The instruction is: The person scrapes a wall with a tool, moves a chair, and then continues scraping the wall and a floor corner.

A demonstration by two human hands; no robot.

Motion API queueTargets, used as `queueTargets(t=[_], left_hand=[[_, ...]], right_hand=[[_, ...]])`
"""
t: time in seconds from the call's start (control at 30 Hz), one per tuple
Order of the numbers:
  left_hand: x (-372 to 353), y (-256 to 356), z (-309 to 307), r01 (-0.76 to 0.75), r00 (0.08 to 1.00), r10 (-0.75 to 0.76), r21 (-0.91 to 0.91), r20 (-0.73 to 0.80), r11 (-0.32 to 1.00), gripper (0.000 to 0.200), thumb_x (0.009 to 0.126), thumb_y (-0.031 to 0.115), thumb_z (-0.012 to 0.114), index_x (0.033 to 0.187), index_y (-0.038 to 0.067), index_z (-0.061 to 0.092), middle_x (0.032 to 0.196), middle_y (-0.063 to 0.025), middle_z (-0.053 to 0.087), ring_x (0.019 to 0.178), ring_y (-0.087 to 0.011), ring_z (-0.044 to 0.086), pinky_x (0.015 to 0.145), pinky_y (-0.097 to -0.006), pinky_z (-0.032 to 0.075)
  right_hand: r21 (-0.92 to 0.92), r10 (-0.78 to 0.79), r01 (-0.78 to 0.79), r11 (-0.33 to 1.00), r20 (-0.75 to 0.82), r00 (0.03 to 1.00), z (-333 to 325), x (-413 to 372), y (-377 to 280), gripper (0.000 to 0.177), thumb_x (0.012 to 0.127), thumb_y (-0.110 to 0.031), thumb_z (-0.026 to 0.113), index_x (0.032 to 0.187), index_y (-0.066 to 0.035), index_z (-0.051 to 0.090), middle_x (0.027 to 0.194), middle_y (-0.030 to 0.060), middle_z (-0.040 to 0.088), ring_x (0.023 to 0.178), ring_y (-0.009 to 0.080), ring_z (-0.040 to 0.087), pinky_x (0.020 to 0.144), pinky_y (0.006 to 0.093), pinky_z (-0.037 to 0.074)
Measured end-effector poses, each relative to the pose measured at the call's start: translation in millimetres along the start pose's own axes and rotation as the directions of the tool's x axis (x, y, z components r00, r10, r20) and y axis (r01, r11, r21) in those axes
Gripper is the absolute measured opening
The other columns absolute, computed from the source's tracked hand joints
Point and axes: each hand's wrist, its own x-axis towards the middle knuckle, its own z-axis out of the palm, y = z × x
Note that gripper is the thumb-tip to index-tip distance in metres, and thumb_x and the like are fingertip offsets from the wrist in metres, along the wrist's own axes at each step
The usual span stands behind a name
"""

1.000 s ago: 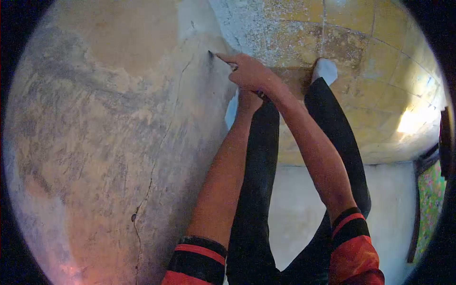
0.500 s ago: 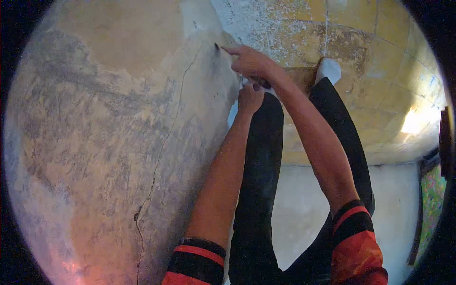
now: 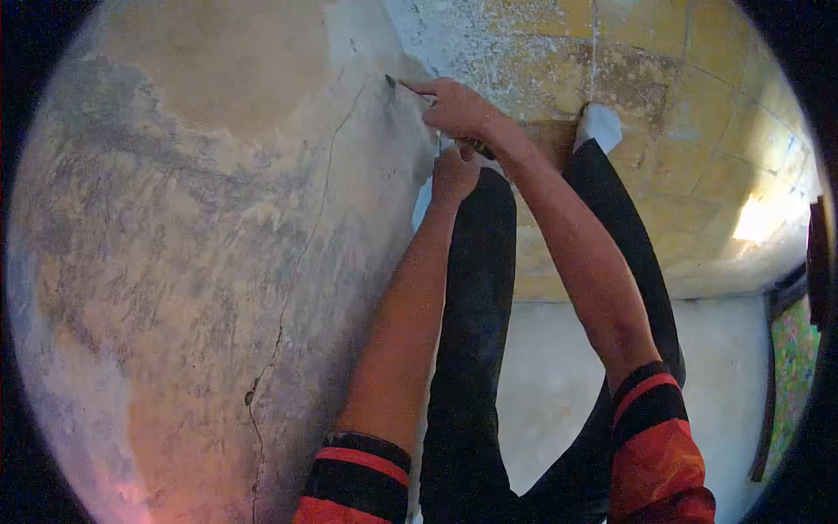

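My right hand (image 3: 458,109) is beside the worn plaster wall (image 3: 201,227), its index finger stretched left along the surface and the other fingers curled. Just past that fingertip is a small dark pointed shape (image 3: 390,80); whether it is a tool's tip or a shadow is unclear. My left hand (image 3: 456,173) is closed directly below, near the wall's edge and above my knee. Something small and pale shows between the two hands, partly hidden by the fingers. What either hand grips cannot be made out.
A long crack (image 3: 282,323) runs down the wall. Yellowish floor tiles (image 3: 698,113) with white specks lie beyond my legs, where my foot in a white covering (image 3: 599,127) rests. A pale wall (image 3: 559,375) and a patterned cloth (image 3: 793,375) are at the lower right.
The view has shifted slightly. My right hand and the dark shape by its fingertip have moved a little left and up along the wall. My left hand stays closed below it.
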Motion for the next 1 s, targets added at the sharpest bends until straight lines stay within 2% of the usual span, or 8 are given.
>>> queueTargets(t=[0.13, 0.27, 0.4, 0.53, 0.63, 0.83, 0.93, 1.0], left_hand=[[11.9, -11.5, 16.9, -0.514, 0.790, 0.470, -0.008, -0.393, 0.858, 0.037, 0.083, 0.030, 0.055, 0.111, 0.005, 0.054, 0.101, -0.0257, 0.062, 0.096, -0.0453, 0.057, 0.082, -0.0525, 0.045], [13.6, -26.4, 35.5, -0.281, 0.952, 0.280, 0.012, -0.126, 0.960, 0.039, 0.084, 0.029, 0.055, 0.112, 0.002, 0.052, 0.098, -0.0300, 0.060, 0.094, -0.0465, 0.057, 0.082, -0.0523, 0.045], [11.7, -16.8, 44.8, -0.460, 0.831, 0.383, -0.110, -0.403, 0.881, 0.038, 0.084, 0.028, 0.053, 0.109, -0.001, 0.053, 0.098, -0.0312, 0.060, 0.093, -0.0475, 0.057, 0.082, -0.0535, 0.044], [4.6, 4.4, 15.8, 0.052, 0.998, -0.051, -0.016, 0.030, 0.999, 0.035, 0.084, 0.024, 0.053, 0.107, -0.003, 0.054, 0.103, -0.0314, 0.060, 0.095, -0.0466, 0.057, 0.083, -0.0537, 0.044], [16.1, -11.6, 35.3, -0.185, 0.978, 0.173, -0.097, -0.119, 0.978, 0.035, 0.082, 0.021, 0.055, 0.109, -0.002, 0.055, 0.108, -0.0303, 0.059, 0.099, -0.0455, 0.057, 0.083, -0.0526, 0.044], [5.5, -2.1, 41.5, -0.204, 0.939, 0.184, -0.039, -0.292, 0.978, 0.039, 0.080, 0.023, 0.060, 0.113, 0.002, 0.056, 0.110, -0.0285, 0.058, 0.103, -0.0450, 0.055, 0.087, -0.0503, 0.043], [10.5, 1.2, 37.7, -0.325, 0.911, 0.258, -0.172, -0.322, 0.930, 0.040, 0.080, 0.024, 0.060, 0.113, 0.002, 0.056, 0.108, -0.0289, 0.058, 0.103, -0.0449, 0.055, 0.089, -0.0496, 0.042], [17.3, -10.5, 44.7, -0.275, 0.942, 0.233, -0.155, -0.244, 0.949, 0.039, 0.081, 0.025, 0.059, 0.112, 0.002, 0.055, 0.108, -0.0290, 0.058, 0.104, -0.0444, 0.054, 0.089, -0.0496, 0.042]], right_hand=[[-0.073, -0.216, 0.210, 0.975, -0.092, 0.972, 18.9, -5.9, 12.7, 0.068, 0.066, -0.008, 0.050, 0.133, -0.022, 0.050, 0.102, 0.0233, 0.064, 0.084, 0.0366, 0.064, 0.084, 0.0399, 0.049], [-0.013, -0.128, 0.128, 0.992, -0.013, 0.992, 17.3, 13.1, 26.6, 0.068, 0.066, -0.009, 0.050, 0.134, -0.022, 0.049, 0.098, 0.0228, 0.064, 0.080, 0.0358, 0.063, 0.082, 0.0401, 0.049], [-0.010, -0.122, 0.122, 0.992, 0.012, 0.992, 8.1, -2.3, 13.1, 0.069, 0.066, -0.009, 0.050, 0.134, -0.022, 0.049, 0.099, 0.0199, 0.065, 0.081, 0.0317, 0.064, 0.082, 0.0393, 0.049], [0.032, 0.116, -0.122, 0.992, 0.162, 0.980, -16.8, 0.6, -12.4, 0.069, 0.066, -0.009, 0.051, 0.134, -0.021, 0.049, 0.100, 0.0177, 0.066, 0.083, 0.0278, 0.064, 0.084, 0.0385, 0.050], [-0.011, -0.358, 0.358, 0.933, -0.107, 0.928, 19.0, 15.1, 32.8, 0.067, 0.067, -0.009, 0.051, 0.133, -0.019, 0.050, 0.106, 0.0188, 0.065, 0.094, 0.0279, 0.062, 0.090, 0.0371, 0.047], [0.059, 0.075, -0.085, 0.995, 0.157, 0.985, -12.0, 8.8, -9.6, 0.065, 0.068, -0.010, 0.053, 0.132, -0.018, 0.051, 0.108, 0.0207, 0.063, 0.099, 0.0269, 0.062, 0.092, 0.0348, 0.046], [-0.207, -0.572, 0.534, 0.820, -0.336, 0.748, 21.1, 10.2, 18.7, 0.065, 0.067, -0.010, 0.054, 0.132, -0.018, 0.052, 0.086, 0.0165, 0.066, 0.069, 0.0239, 0.064, 0.072, 0.0344, 0.053], [-0.014, -0.270, 0.271, 0.962, -0.140, 0.953, 1.4, 10.5, -1.8, 0.066, 0.067, -0.010, 0.053, 0.132, -0.018, 0.051, 0.081, 0.0158, 0.066, 0.065, 0.0250, 0.063, 0.069, 0.0352, 0.053]])
